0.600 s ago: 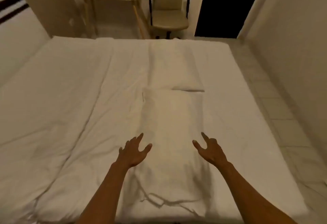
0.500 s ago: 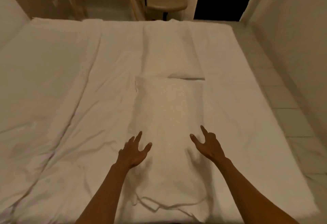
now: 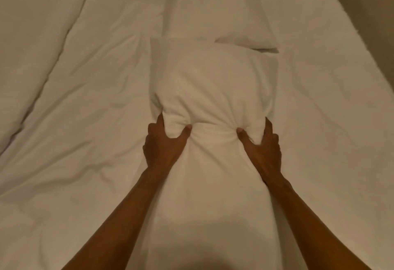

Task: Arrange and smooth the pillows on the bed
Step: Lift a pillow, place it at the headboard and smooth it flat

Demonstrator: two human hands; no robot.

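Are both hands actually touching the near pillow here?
Touching. The head view shows the left hand and right hand each pinching bunched fabric of the near pillow, thumbs pressed into the folds.

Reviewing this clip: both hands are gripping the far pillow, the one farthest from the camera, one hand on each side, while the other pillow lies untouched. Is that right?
Not quite. In the head view the left hand and right hand are bunching the near pillow, one on each side. It is the far pillow beyond it that lies untouched on the bed.

Fingers of both hands vanish behind the gripped pillow (image 3: 213,86) — the far pillow (image 3: 213,3) runs off the frame's top edge.
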